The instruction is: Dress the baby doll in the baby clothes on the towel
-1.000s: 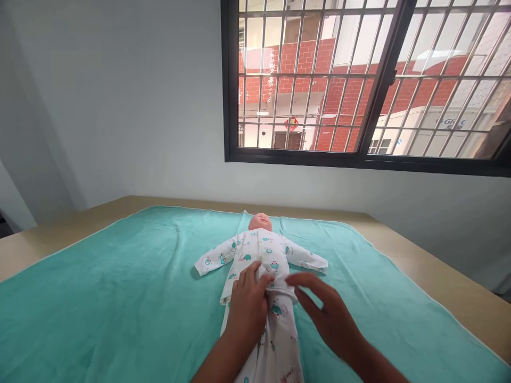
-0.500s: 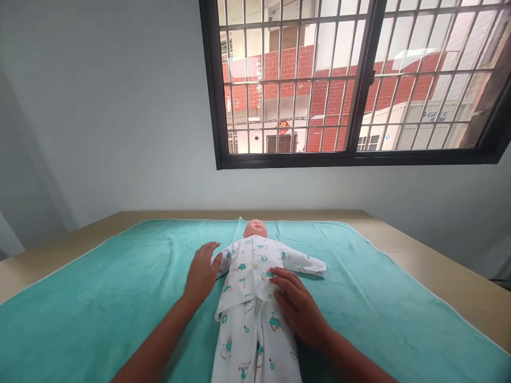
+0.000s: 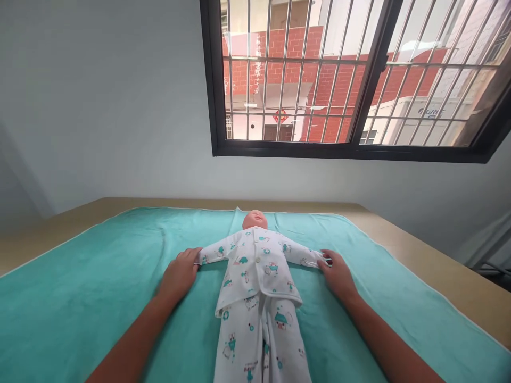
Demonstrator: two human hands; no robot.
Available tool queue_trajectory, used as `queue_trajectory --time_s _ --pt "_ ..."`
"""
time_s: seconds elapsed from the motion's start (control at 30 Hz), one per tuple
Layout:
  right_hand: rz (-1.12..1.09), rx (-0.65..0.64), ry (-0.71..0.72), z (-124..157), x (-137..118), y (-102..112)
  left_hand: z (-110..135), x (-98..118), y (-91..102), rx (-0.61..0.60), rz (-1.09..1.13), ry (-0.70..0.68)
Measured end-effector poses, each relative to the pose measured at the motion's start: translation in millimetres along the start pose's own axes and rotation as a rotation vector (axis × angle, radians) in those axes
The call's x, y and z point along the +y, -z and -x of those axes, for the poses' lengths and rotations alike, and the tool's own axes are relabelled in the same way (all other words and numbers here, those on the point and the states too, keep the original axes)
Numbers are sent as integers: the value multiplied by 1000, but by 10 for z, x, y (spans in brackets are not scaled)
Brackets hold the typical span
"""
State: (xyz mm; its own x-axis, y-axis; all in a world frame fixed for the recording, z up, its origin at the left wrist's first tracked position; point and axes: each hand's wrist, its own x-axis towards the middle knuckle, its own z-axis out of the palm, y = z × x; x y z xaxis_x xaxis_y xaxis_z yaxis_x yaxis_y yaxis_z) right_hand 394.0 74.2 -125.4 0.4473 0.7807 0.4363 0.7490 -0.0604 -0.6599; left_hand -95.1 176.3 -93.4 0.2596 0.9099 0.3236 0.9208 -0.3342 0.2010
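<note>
A baby doll lies face up on a teal blanket, its head towards the wall. It wears a white printed shirt and matching trousers, with both sleeves stretched out sideways. At the end of the left-hand sleeve, my left hand has its fingers closed on the cuff. My right hand pinches the cuff of the right-hand sleeve between thumb and fingers. The doll's own hands do not show.
The teal blanket covers most of a wooden table, whose bare edges show around it. Behind stands a grey wall with a barred, dark-framed window. Something dark sits beyond the table at far right.
My left hand has moved outward to the left cuff, and that sleeve is now stretched out. My right hand has left the shirt's front and taken the right cuff. The view has shifted slightly.
</note>
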Motion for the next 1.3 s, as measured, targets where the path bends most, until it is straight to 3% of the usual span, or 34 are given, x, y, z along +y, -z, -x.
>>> queue_trajectory --time_s 0.53,0.83,0.97,1.07,1.17,1.3 --pt "0 131 -111 -130 188 155 64 110 -110 32 43 139" --pt "107 61 26 -74 96 159 132 104 -16 80 40 202" --pt "136 119 107 8 -137 188 133 122 28 129 10 206" --pt "23 117 258 167 -493 227 110 113 43 246 27 186" --pt "-164 -56 429 412 -926 265 96 143 47 333 98 118" --pt "-253 -246 643 724 -1374 307 106 266 38 353 227 33"
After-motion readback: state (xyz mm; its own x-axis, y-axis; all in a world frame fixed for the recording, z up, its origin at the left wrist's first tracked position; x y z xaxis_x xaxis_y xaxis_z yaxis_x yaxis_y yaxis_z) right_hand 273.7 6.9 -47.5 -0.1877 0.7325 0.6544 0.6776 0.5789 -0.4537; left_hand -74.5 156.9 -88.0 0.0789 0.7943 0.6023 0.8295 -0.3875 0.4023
